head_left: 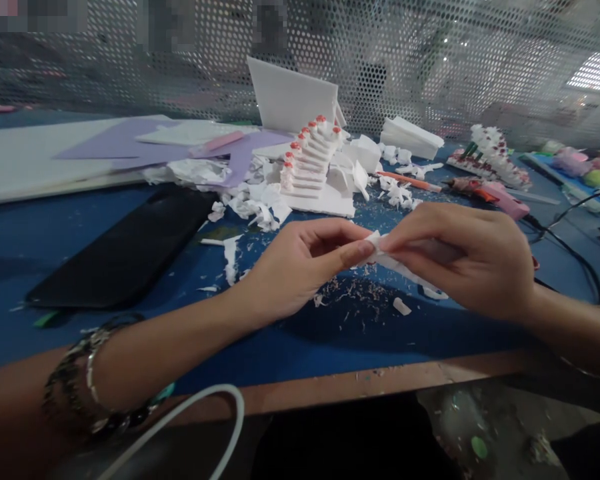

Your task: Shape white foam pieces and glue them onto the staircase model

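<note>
pinching a small crumpled white piece point(376, 241), the left hand point(305, 267) and the right hand point(465, 260) meet over the near middle of the blue counter point(320, 353), thumbs and fingers closed narrowly on it. the piece looks thin and papery; it could tear if the two pinches pull apart, or slip and get lost among the pale flaky shavings point(355, 293) below.

just beyond the hands stands a stepped white model point(307, 163), its ridged, foam-like treads lined with knobby red-topped bits; a bumped knuckle could probably knock those loose. left of it lie soft, wrinkled white scraps point(260, 203), and nearer left a smooth, flat black slab point(125, 247). on the right, a pink tool point(507, 199), perhaps a glue gun, trails a black cord point(590, 267) near the right forearm, which might snag and drag it.

farther left, flat purple sheets point(125, 143) overlap stiff white board point(20, 157); at the far side rises a perforated screen point(205, 73) full of round holes.
</note>
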`<state>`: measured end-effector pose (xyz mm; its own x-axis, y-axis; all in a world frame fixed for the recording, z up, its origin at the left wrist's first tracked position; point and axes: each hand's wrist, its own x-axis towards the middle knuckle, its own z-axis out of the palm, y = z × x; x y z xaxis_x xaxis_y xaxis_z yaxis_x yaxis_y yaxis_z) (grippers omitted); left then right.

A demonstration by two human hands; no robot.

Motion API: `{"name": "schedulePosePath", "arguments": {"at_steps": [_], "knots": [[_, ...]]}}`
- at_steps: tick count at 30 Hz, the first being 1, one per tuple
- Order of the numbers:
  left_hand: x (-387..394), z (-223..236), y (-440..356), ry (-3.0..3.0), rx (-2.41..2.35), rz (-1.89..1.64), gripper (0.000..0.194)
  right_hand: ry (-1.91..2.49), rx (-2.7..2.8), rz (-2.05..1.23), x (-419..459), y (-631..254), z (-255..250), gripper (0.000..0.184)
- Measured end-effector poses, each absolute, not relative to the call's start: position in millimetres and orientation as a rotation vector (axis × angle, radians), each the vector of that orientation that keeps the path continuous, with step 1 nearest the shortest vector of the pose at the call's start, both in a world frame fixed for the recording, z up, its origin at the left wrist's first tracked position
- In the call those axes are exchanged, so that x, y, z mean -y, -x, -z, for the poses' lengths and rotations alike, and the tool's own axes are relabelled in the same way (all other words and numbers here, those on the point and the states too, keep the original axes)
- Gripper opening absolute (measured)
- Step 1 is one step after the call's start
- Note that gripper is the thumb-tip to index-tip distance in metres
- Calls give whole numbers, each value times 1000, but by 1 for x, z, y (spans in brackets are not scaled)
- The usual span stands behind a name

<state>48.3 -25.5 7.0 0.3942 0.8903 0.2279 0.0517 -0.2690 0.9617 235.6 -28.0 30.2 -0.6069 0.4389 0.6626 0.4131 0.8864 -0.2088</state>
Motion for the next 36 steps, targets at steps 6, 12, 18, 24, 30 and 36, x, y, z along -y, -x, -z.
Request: {"name": "schedulePosePath", "arguments": {"at_steps": [6,12,18,24,30,36], "knots": [[25,-8,-49,-1621,-820,-1038,8,572,2280,45,27,-235,-32,8],[25,-7,-47,-1644,-846,-1037,10,552,2308,294,28,-239,-31,13],[26,-7,-49,-1623,-833,-1023,9,470,2330,394,27,-243,-29,12],[25,-6,-48,-1631,-840,-1032,10,478,2329,436,25,-244,-26,13],[26,-5,-48,-1629,-858,-1051,14,561,2320,214,24,-240,-26,7],[26,-2,-49,-1499,-802,-1046,14,620,2301,6,23,-235,-24,3]]}}
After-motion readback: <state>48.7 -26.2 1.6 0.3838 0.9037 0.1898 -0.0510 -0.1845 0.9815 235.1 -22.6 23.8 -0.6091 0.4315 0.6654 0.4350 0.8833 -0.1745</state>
